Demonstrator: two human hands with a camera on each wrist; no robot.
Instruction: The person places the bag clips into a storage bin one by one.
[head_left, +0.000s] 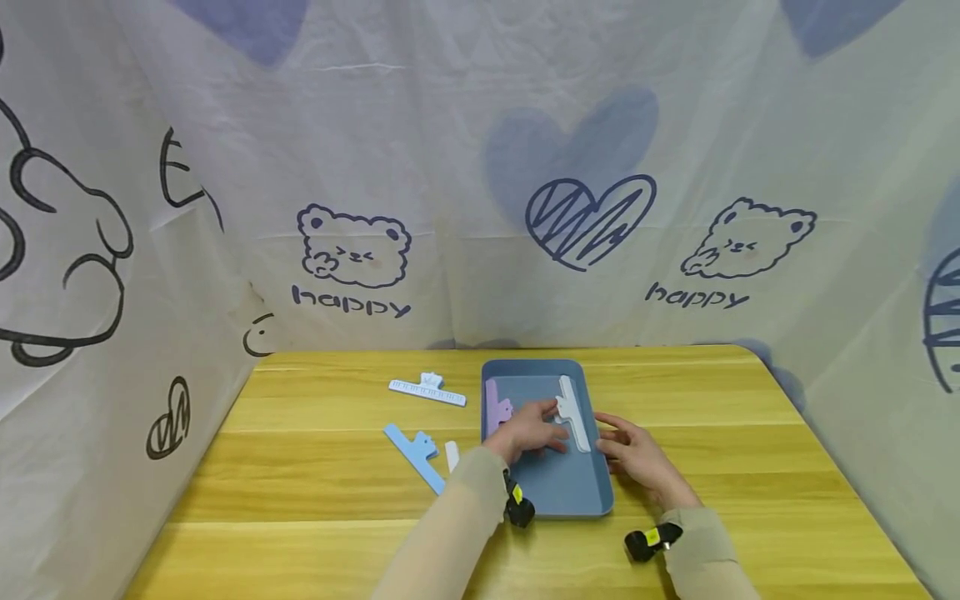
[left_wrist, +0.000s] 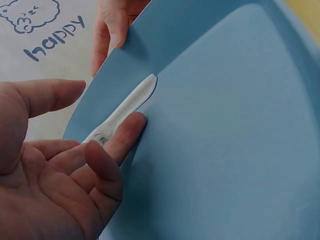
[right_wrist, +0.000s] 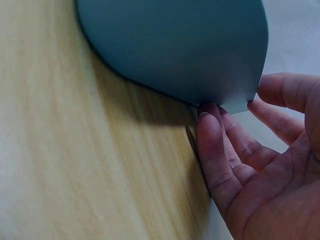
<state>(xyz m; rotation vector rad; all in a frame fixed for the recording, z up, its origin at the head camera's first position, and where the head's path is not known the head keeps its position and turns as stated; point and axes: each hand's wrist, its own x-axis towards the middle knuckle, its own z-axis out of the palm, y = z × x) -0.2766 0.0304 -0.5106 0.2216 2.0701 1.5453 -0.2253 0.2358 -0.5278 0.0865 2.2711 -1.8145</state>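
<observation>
The white bar clip (head_left: 575, 421) was seen lying in the grey-blue tray (head_left: 566, 490), along its right-hand wall. Over it the left hand (head_left: 527, 431) was reached, its fingers loosely spread with some at the clip; whether a firm pinch was made could not be told. The fingers of the right hand (head_left: 637, 454) were set apart and rested against the tray's outer wall.

If the clip were pushed rather than lifted, it could be jammed against that wall or tipped up along it. If the right fingers were pressed unevenly, the tray could be slid or tilted on the wooden table (head_left: 787, 467), and the purple clip (head_left: 492, 400) by the opposite wall could be shifted too. Outside the tray, the blue clip (head_left: 412, 454) and another white clip (head_left: 452, 454), partly hidden by the left sleeve (head_left: 450, 533), could be knocked should that arm be swung outward. The ruler-marked clip (head_left: 431, 390) was placed farther off, so less risk was judged there.
</observation>
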